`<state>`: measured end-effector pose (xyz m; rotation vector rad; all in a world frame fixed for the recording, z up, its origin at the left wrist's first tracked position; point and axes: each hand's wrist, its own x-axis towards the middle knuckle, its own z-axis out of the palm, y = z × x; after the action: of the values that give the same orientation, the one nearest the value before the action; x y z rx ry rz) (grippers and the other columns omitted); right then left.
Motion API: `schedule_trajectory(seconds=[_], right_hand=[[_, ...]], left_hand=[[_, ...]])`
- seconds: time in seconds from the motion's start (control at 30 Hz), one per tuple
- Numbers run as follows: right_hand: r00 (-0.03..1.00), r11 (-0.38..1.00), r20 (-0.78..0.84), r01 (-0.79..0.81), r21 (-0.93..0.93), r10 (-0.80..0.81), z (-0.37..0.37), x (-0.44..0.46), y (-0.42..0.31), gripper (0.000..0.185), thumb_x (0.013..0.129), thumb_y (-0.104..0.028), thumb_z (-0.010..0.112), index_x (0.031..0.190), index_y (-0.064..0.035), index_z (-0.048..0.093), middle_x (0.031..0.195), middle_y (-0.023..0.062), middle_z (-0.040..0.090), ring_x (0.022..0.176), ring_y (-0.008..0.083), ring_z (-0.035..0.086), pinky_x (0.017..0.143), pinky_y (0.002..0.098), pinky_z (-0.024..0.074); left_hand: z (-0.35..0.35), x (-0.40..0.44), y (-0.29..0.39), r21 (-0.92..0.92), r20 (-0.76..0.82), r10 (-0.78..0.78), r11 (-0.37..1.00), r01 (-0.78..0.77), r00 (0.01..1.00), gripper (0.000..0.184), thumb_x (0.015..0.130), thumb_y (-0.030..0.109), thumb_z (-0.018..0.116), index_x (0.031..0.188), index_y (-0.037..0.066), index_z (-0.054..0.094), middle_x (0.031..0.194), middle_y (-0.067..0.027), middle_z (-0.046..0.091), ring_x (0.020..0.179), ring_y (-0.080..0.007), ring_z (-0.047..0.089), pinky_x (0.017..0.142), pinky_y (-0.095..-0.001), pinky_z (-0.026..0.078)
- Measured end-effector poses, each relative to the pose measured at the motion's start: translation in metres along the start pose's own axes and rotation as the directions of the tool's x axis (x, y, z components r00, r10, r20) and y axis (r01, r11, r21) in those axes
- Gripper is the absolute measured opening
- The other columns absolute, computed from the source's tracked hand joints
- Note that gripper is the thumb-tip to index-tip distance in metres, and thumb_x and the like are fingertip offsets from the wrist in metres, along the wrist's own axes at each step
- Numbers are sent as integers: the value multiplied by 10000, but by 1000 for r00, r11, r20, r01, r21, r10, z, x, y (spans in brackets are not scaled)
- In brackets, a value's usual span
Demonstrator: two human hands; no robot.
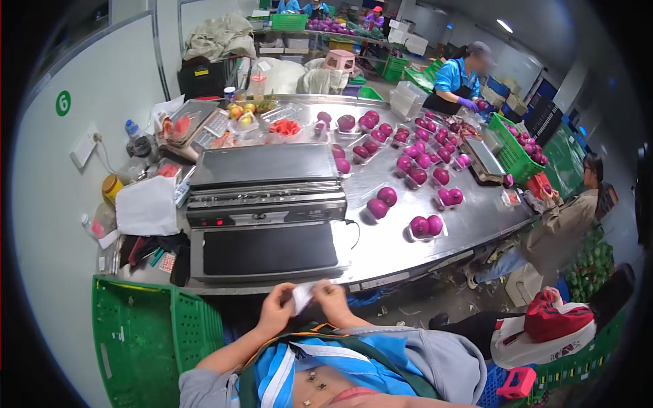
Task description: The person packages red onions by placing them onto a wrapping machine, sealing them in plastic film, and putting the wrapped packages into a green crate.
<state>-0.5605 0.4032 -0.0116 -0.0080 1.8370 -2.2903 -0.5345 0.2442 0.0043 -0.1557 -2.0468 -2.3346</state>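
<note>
Between both hands (277,309) (332,302), a small white slip (303,297).

"Which signs can you read?"
"A white 6 on a round green sign (63,103), on the pale wall (121,71) at left."
"And the print on the machine's front panel (272,218)?"
"Too small; the lettering on the red-and-white jacket (537,340) is too."

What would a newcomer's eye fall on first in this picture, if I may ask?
Probably the bright purple produce, clustered over the middle and right of the metal table. Next comes the wide machine with a black plate, towards the table's left. Just below it in view, the left hand and right hand meet at a small white piece.
</note>
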Motion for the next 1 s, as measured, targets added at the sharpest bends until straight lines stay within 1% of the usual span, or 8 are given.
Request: schedule_trajectory(seconds=[0.1, 0.27, 0.4, 0.47, 0.53, 0.67, 0.87, 1.0], right_hand=[[753, 996, -655, -10, 87, 65, -115, 34, -26, 182, 853, -185, 522, 733, -53, 559, 619, 1, 522, 509, 66, 460, 462, 216, 389], [803, 941, -542, 67, -332, -248, -238, 0, -23, 117, 835, -67, 518, 934, -5, 512, 650, 10, 518, 533, 74, 486, 479, 204, 383], [842, 883, -538, -224, -411, -37, -260, -66, 23, 132, 797, -57, 524, 922, -17, 523, 687, 47, 558, 577, 97, 522, 537, 227, 423], [822, 374, -540, -566, -735, 184, -285, -120, 65, 227, 758, -160, 588, 948, -40, 555, 823, 117, 613, 714, 183, 595, 642, 296, 467], [490, -287, -591, -561, -776, 640, -276, -157, 64, 410, 706, -311, 628, 1034, -72, 567, 1030, 176, 574, 1020, 307, 519, 846, 407, 417], [787, 399, -613, -585, -707, 68, -230, -125, 15, 398, 716, -294, 629, 1030, -58, 563, 980, 161, 593, 899, 304, 571, 771, 376, 446], [626, 689, -772, -513, -511, -107, -272, -24, -13, 206, 779, -234, 580, 786, -29, 600, 624, 76, 603, 611, 165, 597, 590, 289, 450], [447, 828, -811, -230, -511, -376, -380, 34, 5, 169, 800, -143, 550, 877, 5, 573, 705, 61, 596, 609, 113, 567, 558, 236, 451]], left_hand=[[-18, 8, 4, -45, -313, 83, 994, -102, 946, 136, 900, 134, 420, 972, 44, 492, 803, -38, 547, 753, -109, 508, 719, -246, 421], [-37, 10, -38, -13, -143, -202, 979, 202, 969, 93, 838, 37, 488, 918, 12, 525, 799, -45, 557, 738, -95, 532, 689, -226, 443], [-17, 36, -45, 308, 132, -221, 936, 171, 966, 77, 798, 34, 527, 850, -5, 569, 759, -71, 588, 712, -124, 568, 652, -245, 451], [-12, 54, -48, 408, 263, -138, 913, 20, 955, 81, 771, 30, 544, 838, 0, 579, 757, -93, 589, 701, -175, 585, 634, -269, 449], [-8, 72, -50, 417, 335, -113, 908, -39, 935, 77, 768, 32, 545, 829, 0, 580, 757, -99, 589, 699, -189, 587, 632, -274, 449], [7, 104, -65, 330, 435, -46, 937, -112, 899, 75, 763, 56, 558, 825, 25, 589, 763, -86, 594, 702, -203, 585, 621, -287, 442], [55, 146, -67, 324, 760, 53, 833, -449, 648, 112, 749, 62, 573, 852, 26, 596, 782, -89, 593, 703, -207, 579, 619, -279, 446], [95, 182, -83, 343, 663, -158, 933, -109, 732, 174, 773, 72, 563, 938, 22, 583, 833, -53, 610, 733, -118, 587, 669, -243, 457]])
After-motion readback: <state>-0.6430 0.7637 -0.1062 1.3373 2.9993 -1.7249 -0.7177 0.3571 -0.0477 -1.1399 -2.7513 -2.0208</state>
